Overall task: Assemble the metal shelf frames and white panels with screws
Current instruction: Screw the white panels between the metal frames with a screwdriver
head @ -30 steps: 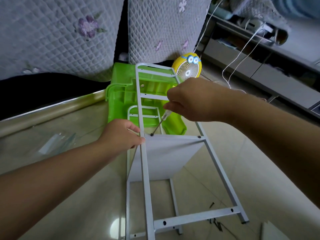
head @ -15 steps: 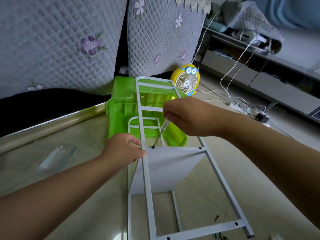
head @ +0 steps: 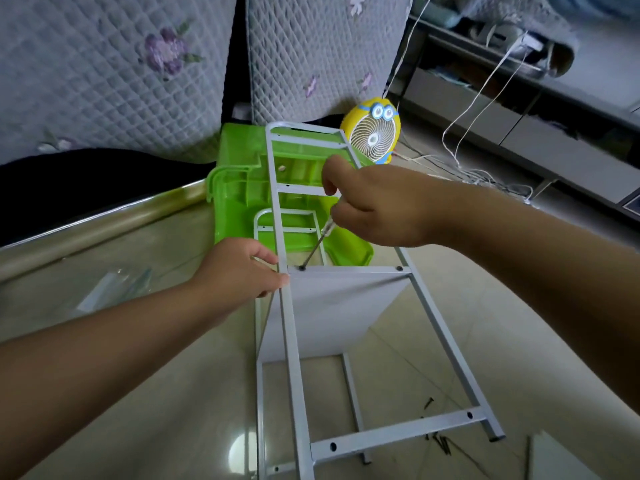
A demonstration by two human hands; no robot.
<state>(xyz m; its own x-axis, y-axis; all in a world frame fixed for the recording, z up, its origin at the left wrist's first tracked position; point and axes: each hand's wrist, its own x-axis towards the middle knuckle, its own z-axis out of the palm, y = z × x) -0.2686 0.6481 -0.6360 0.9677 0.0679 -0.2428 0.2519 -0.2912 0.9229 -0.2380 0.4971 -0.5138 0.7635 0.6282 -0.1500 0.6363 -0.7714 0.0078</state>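
A white metal shelf frame [head: 446, 344] lies flat above a second frame [head: 259, 368] on the floor, with a white panel [head: 332, 313] standing between them. My right hand [head: 374, 206] grips a screwdriver [head: 317, 245] whose tip sits on a dark screw [head: 302, 268] in the upper frame's crossbar. My left hand [head: 242, 268] grips the left rail of the frame and the panel's corner beside that screw. Another screw [head: 399, 268] shows at the crossbar's right end.
A green plastic bin [head: 242, 199] lies under the far end of the frames. A yellow cartoon fan [head: 375, 133] stands behind it, with white cables [head: 464, 140] beyond. Loose dark screws [head: 440, 441] lie on the tiled floor near the frame's foot. A clear plastic bag [head: 114, 289] lies at left.
The camera has tilted so the scene sits lower in view. Both hands stay at the crossbar's left corner, the screwdriver tip still on the same screw.
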